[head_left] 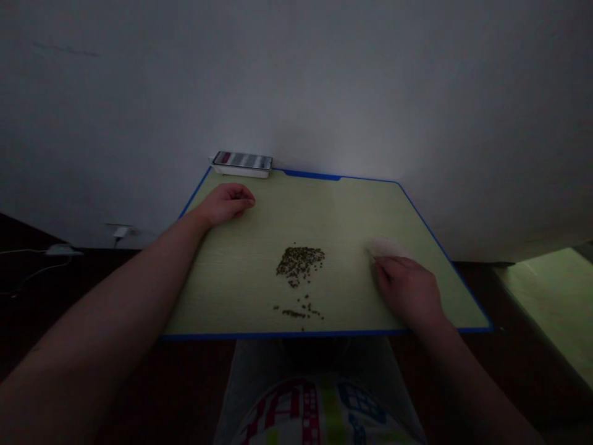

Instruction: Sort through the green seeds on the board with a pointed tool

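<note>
Seeds (pixel 299 262) on the table (pixel 338 213), between both hands.
Small, dark, loosely heaped, strays toward the near edge; right hand (pixel 410 290) closed on a blurred pale item (pixel 386 246); left hand (pixel 228 203) curled, thumb against fingers, any contents unclear.

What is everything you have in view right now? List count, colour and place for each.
wall: one, grey, behind the table
table: one, pale green with blue edging, centre
grains: many, dark brown, one heap mid-table, scattered ones nearer
box: one, white with dark top, far left corner
blurred thing: one, whitish, at the right hand's fingers
plug: one, white, low on the wall, left
green panel: one, far right
printed clothing: multicoloured, bottom centre
hands: two, bare; left near box, right table's right side
</note>
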`<state>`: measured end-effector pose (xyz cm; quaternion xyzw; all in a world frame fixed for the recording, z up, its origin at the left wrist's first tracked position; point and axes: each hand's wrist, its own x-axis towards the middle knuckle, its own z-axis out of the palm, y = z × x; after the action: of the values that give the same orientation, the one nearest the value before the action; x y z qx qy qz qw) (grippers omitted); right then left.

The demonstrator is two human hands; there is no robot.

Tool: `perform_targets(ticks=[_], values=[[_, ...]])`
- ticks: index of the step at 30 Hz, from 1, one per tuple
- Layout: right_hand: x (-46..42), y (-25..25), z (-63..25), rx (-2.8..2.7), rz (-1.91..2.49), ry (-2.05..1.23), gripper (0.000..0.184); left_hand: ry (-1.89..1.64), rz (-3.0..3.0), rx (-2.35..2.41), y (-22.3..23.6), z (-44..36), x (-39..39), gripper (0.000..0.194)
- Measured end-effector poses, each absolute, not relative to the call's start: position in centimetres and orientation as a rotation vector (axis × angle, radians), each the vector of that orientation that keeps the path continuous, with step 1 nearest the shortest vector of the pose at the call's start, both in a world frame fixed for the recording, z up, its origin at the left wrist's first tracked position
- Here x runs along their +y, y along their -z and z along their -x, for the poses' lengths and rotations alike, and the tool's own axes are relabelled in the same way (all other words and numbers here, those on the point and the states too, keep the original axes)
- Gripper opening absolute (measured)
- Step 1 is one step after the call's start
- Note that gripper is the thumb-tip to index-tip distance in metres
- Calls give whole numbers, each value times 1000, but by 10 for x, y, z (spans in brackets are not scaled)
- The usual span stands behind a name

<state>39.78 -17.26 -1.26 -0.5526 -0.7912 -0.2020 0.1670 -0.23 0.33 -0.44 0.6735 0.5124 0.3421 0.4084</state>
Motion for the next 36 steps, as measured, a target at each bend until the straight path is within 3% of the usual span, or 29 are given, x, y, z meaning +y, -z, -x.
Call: perform_targets(ticks=[8, 15, 36], values=[[-211, -2, -381, -2328, 1261, 362, 26, -851, -1707, 1293, 4, 2, 3, 18], [-191, 1, -360, -2389, 1182, 177, 27, -843, -1725, 1309, 6, 4, 3, 19], [-197, 3, -358, -2453, 1052, 139, 27, -841, -1710, 1328, 4, 2, 2, 15]])
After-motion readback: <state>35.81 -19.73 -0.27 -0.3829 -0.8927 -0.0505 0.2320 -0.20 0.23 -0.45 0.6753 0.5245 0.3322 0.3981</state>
